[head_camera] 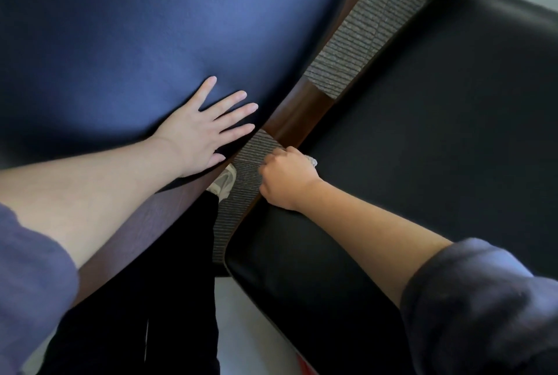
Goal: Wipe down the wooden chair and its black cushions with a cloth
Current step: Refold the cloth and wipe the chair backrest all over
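The chair fills the view from above. Its back cushion (pixel 136 42) is black with a blue sheen and takes up the upper left. The black seat cushion (pixel 437 133) lies at the right. A brown wooden frame piece (pixel 297 116) shows in the gap between them. My left hand (pixel 205 130) lies flat on the back cushion's lower edge, fingers spread, holding nothing. My right hand (pixel 287 178) is closed in a fist at the seat cushion's edge beside the gap. A scrap of white cloth (pixel 312 160) sticks out behind its knuckles; most of the cloth is hidden in the fist.
Grey ribbed carpet (pixel 362 27) shows through the gap between the cushions. My dark trouser leg (pixel 169 284) and a white shoe (pixel 223 183) are below the gap. Pale floor (pixel 241 329) lies at the bottom centre, with a small red thing (pixel 305 364) by the seat's edge.
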`<state>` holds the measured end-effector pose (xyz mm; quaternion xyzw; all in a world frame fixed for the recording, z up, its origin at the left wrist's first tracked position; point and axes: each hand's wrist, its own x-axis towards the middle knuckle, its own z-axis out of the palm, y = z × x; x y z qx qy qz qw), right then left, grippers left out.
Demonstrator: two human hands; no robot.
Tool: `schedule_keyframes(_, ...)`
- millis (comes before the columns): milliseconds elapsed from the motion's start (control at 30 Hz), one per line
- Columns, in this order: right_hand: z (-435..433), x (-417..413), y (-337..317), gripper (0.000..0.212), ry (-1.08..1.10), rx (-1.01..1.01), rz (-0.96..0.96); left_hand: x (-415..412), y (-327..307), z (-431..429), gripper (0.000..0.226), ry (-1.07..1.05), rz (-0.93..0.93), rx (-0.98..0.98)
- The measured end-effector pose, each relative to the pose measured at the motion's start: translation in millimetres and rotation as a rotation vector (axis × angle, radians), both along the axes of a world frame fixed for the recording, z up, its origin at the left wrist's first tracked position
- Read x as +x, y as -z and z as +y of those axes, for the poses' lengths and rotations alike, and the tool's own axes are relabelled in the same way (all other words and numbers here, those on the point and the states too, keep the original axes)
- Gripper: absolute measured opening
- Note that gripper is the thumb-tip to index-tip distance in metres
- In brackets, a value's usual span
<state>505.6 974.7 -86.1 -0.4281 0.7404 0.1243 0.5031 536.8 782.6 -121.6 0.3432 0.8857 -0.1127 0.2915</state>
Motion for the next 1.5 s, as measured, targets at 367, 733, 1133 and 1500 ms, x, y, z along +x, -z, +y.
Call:
schedule_keyframes(367, -18.8, 56.8, -18.8, 0.037, -0.011, -0.045, -0.221, 32.1, -14.9, -9.0, 0.076, -0.021, -0.066, -0.091)
schedule_keyframes(733, -26.2, 98.1, -39.0, 0.023, -0.071, -0.213, -0.533, 55.7, -32.2, -19.5, 0.071, -0.040, -0.121, -0.129)
schedule_keyframes(1133, 3.0, 100.3, -47.6, 0.020, 0.049, -0.445, -0.406, 61.9, -32.3, -31.7, 0.072, -0.017, -0.119, -0.083)
schedule_keyframes(1500, -35.3, 115.8, -24.2, 0.050, -0.431, -0.080, -0.419, 62.2, -30.8, -33.2, 0.072, -0.014, -0.100, -0.050)
